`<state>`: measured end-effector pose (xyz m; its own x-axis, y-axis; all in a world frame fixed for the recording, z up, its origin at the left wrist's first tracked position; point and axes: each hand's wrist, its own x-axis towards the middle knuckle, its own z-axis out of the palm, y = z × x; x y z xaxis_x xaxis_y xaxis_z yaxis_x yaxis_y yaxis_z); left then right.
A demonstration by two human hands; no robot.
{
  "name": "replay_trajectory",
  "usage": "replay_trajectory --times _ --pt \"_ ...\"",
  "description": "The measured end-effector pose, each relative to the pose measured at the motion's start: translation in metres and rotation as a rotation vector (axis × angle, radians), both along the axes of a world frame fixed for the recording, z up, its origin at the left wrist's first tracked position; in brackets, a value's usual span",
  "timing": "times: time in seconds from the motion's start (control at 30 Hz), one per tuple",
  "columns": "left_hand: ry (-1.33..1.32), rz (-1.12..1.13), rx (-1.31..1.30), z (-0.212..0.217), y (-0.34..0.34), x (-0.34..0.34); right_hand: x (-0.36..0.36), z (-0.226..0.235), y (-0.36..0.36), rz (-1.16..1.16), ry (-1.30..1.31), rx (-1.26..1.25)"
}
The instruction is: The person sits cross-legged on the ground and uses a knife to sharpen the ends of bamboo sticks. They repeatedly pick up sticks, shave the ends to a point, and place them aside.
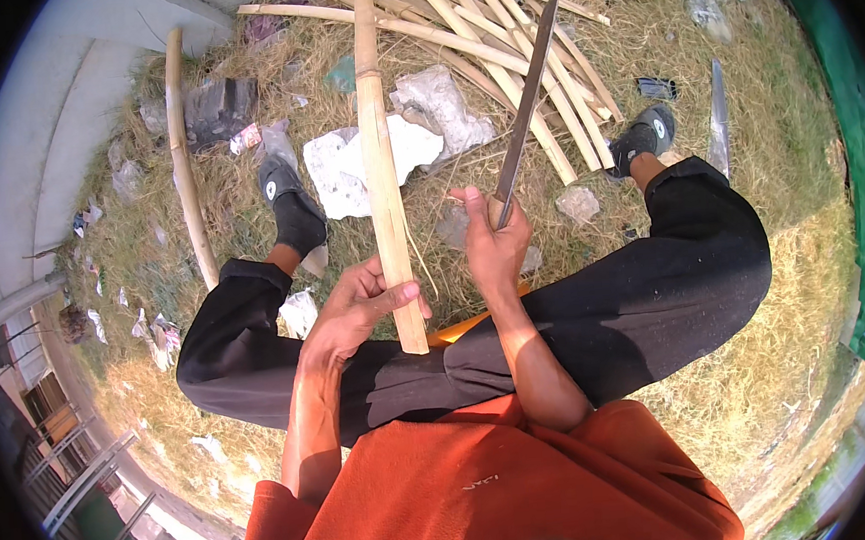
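My left hand [362, 300] is closed around the near end of a long split bamboo strip [382, 183], its thumb lying across the pale face. The strip points away from me, past the white stone, with a thin sliver peeling from its right edge. In my right hand [496, 240] is a long knife [528, 93], gripped by its handle with the dark blade slanting up and to the right. Blade and bamboo are apart. Something yellow-orange [457, 329] shows between my legs, mostly hidden.
A pile of split bamboo strips [539, 72] lies ahead on dry grass. A white stone [335, 171] sits between my feet. To the left leans a bamboo pole [181, 157]; a saw-like blade [718, 120] lies beyond my right foot. Green sheeting [840, 141] stands at far right.
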<state>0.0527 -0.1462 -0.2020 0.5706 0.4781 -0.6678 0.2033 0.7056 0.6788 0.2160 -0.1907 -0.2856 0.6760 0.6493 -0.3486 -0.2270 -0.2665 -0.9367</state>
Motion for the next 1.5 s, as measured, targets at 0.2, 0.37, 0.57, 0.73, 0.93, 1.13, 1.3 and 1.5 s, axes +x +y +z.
replay_trajectory --times 0.2,0.37,0.57,0.73,0.93,1.13,1.3,1.5 --pt "0.029 -0.023 0.245 -0.005 0.053 0.07 0.017 0.014 -0.009 -0.132 0.078 0.069" --pt "0.663 -0.469 0.841 -0.042 0.101 0.129 0.02 0.002 -0.014 -0.267 0.133 0.027" --pt "0.45 -0.348 0.692 -0.102 0.091 0.106 0.039 0.008 -0.016 -0.402 0.05 0.099" --pt "0.624 -0.286 0.333 -0.067 0.084 0.085 0.055 0.008 -0.032 -0.175 0.474 0.186" --pt "0.276 0.079 0.489 -0.064 0.084 0.06 0.027 -0.007 -0.033 0.245 0.121 -0.029" --pt "0.132 0.041 0.515 -0.03 0.074 0.075 0.029 0.046 -0.033 0.594 -0.348 -0.049" --pt "0.166 0.181 0.478 -0.015 0.073 0.066 0.023 0.082 -0.039 0.384 -0.424 0.361" --pt "0.533 0.105 0.618 -0.048 0.079 0.027 0.021 0.053 -0.075 0.626 0.025 0.627"
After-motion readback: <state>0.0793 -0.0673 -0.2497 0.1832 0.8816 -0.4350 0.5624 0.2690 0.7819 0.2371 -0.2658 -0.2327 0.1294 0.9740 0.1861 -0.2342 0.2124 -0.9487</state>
